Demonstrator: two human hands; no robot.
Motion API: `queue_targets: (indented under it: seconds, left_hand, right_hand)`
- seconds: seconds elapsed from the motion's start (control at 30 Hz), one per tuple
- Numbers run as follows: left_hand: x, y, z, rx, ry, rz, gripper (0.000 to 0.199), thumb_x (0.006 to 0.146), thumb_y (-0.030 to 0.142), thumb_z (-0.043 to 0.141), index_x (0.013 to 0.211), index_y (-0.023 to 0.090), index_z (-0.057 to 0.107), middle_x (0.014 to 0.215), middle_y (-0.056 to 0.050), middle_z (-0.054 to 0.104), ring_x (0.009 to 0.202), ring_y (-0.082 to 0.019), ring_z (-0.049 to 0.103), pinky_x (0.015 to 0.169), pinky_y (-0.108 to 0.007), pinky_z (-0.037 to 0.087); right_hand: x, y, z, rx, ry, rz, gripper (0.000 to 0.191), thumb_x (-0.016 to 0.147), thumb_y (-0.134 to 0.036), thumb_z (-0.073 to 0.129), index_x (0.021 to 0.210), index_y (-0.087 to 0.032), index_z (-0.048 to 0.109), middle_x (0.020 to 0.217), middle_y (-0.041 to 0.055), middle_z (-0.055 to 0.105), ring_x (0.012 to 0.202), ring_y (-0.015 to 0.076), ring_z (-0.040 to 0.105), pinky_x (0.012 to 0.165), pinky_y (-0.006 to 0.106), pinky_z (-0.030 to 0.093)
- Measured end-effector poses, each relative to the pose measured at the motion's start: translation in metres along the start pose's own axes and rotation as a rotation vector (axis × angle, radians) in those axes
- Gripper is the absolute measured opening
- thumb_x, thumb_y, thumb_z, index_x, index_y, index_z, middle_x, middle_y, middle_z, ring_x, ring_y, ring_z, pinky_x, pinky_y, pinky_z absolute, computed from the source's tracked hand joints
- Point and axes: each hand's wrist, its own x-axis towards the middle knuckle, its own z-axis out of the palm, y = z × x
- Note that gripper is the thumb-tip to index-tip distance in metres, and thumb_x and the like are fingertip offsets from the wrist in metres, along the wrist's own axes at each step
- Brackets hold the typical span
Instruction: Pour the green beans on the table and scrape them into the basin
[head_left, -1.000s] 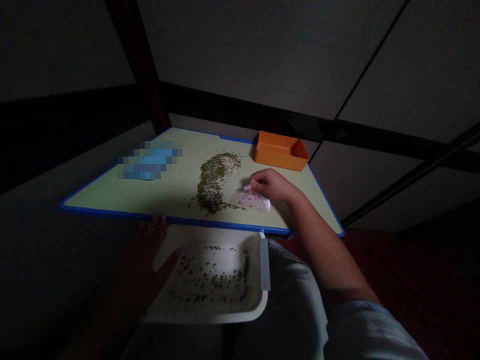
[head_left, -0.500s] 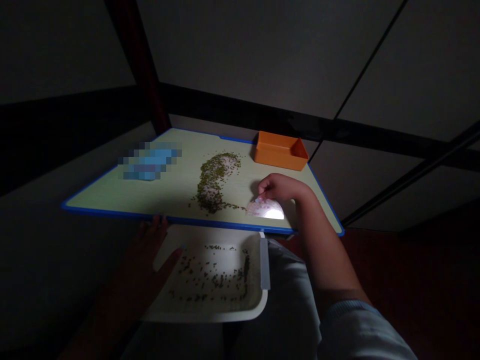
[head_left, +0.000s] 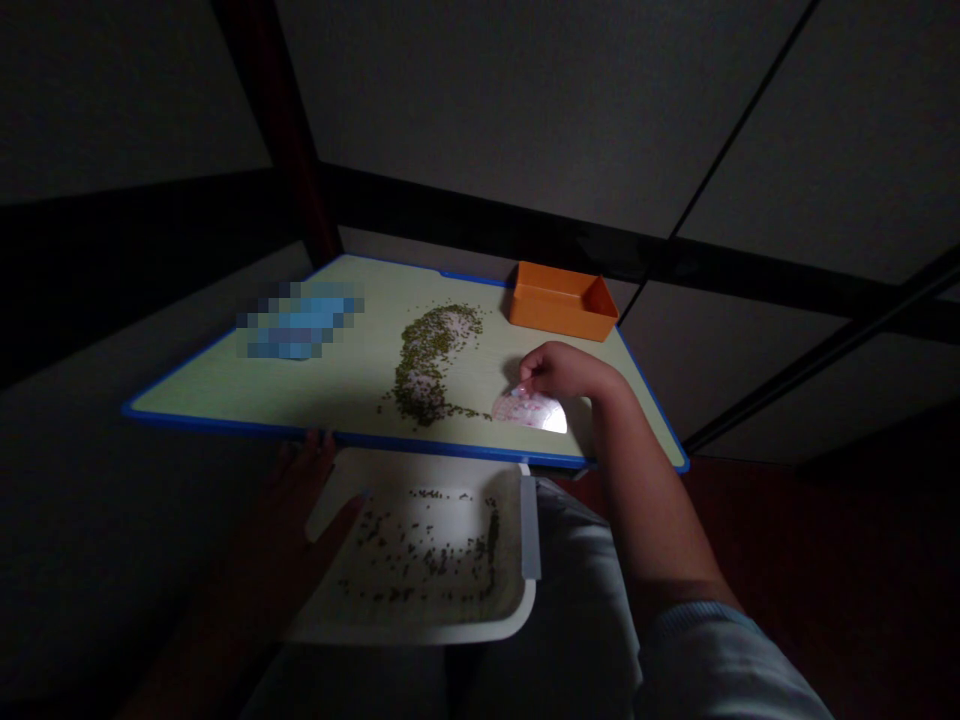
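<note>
My right hand (head_left: 556,370) pinches the upper edge of a clear, pink-patterned half-round plastic piece (head_left: 529,411), which shines white on its right part. The piece is low over the light green board (head_left: 315,400) or on it. Left of it, a pile of small green beans (head_left: 427,345) is spread in a curve, with a thin trail reaching toward the piece. My left hand (head_left: 300,530), dim, has its fingers apart at the left side of a white tub (head_left: 480,628). Scattered beans lie in the tub, below the board's blue front edge.
An orange open box (head_left: 562,303) stands at the board's back right. A blue, blurred-out item (head_left: 304,325) lies on the board's left. Behind the board are grey panels (head_left: 480,110). My legs are under the tub and board.
My right hand and the half-round piece have shifted very slightly up, away from the board's front edge. My left hand and the bean pile look the same.
</note>
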Motion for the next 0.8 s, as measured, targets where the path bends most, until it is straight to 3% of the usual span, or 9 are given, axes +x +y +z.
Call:
queue_targets:
  seconds: [0.17, 0.47, 0.8]
  left_hand:
    - [0.000, 0.001, -0.001, 0.007, -0.005, 0.003, 0.081, 0.081, 0.066, 0.034, 0.144, 0.017, 0.035, 0.158, -0.010, 0.031, 0.148, -0.029, 0.023, 0.118, -0.053, 0.029]
    - [-0.001, -0.003, 0.001, 0.017, 0.018, 0.013, 0.077, 0.081, 0.064, 0.036, 0.144, 0.020, 0.036, 0.158, -0.008, 0.032, 0.147, -0.029, 0.025, 0.117, -0.053, 0.030]
    - [-0.002, 0.000, -0.001, -0.009, 0.012, 0.003, 0.077, 0.081, 0.064, 0.037, 0.144, 0.021, 0.035, 0.158, -0.007, 0.032, 0.147, -0.029, 0.025, 0.117, -0.053, 0.030]
  right_hand:
    - [0.002, 0.003, 0.002, -0.021, 0.049, 0.000, 0.017, 0.075, -0.026, 0.060, 0.071, -0.012, 0.069, 0.062, 0.0010, 0.063, 0.058, 0.0104, 0.051, 0.060, 0.024, 0.035]
    - [0.001, 0.001, -0.003, -0.211, 0.224, 0.173, 0.016, 0.077, -0.025, 0.061, 0.072, -0.012, 0.069, 0.060, 0.0016, 0.058, 0.057, 0.0110, 0.045, 0.058, 0.027, 0.029]
    - [0.010, -0.005, 0.012, -0.048, 0.132, -0.021, 0.019, 0.077, -0.028, 0.060, 0.070, -0.012, 0.067, 0.061, 0.0005, 0.057, 0.059, 0.0102, 0.045, 0.060, 0.025, 0.032]
